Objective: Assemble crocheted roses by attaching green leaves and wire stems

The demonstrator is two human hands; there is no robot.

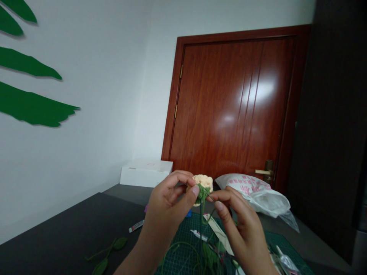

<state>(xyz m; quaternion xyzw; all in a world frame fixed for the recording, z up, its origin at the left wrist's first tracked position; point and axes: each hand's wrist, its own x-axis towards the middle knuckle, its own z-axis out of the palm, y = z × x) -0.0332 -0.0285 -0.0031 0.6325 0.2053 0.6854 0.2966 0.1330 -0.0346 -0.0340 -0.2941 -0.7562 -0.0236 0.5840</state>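
My left hand (170, 206) pinches a cream crocheted flower (205, 180) at its green yarn base (202, 191), with thumb and fingers closed on it. From the right, my right hand (243, 219) holds a thin needle (210, 197) between thumb and forefinger. The needle's tip end meets the green base, though the exact entry point is too small to make out. A loop of green yarn (204, 217) hangs below the flower, beside a dark thin stem.
A green cutting mat (183, 236) carries a small white glue tube (198, 234), a pale strip (219, 233) and loose green yarn. Green leaves (110, 252) lie on the dark table at left. Behind are a white box (146, 173) and a white plastic bag (252, 191).
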